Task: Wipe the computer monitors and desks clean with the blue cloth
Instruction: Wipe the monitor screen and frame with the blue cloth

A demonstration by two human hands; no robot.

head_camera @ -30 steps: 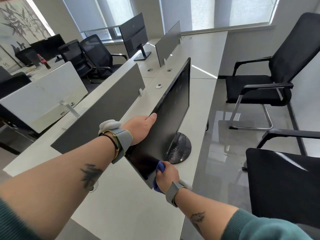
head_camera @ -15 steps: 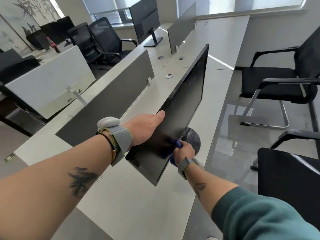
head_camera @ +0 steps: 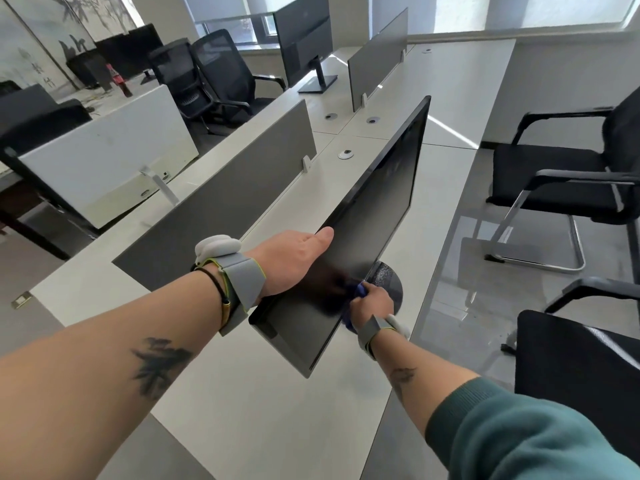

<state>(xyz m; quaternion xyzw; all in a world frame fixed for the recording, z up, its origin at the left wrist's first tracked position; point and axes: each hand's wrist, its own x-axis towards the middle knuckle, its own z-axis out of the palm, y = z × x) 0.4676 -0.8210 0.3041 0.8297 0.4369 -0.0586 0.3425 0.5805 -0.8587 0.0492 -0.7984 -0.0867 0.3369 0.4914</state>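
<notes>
A black monitor (head_camera: 384,202) stands on a round black base (head_camera: 389,277) on the pale desk (head_camera: 242,403), seen nearly edge-on. My left hand (head_camera: 294,261) grips its top edge near the close corner, thumb along the rim, fingers hidden behind the panel. My right hand (head_camera: 372,303) holds the bunched blue cloth (head_camera: 360,291) against the lower part of the screen, close to the base. Only a small fold of the cloth shows above my knuckles.
A grey divider panel (head_camera: 221,216) runs along the desk's left side, a second one (head_camera: 377,60) further back. Another black monitor (head_camera: 301,39) stands at the far end. Black chairs (head_camera: 561,181) stand on the right, one (head_camera: 581,382) close by.
My right hand with the cloth has moved up from the monitor's lower near corner along the screen toward the base. My left hand has stayed on the top edge. The camera has shifted closer.
</notes>
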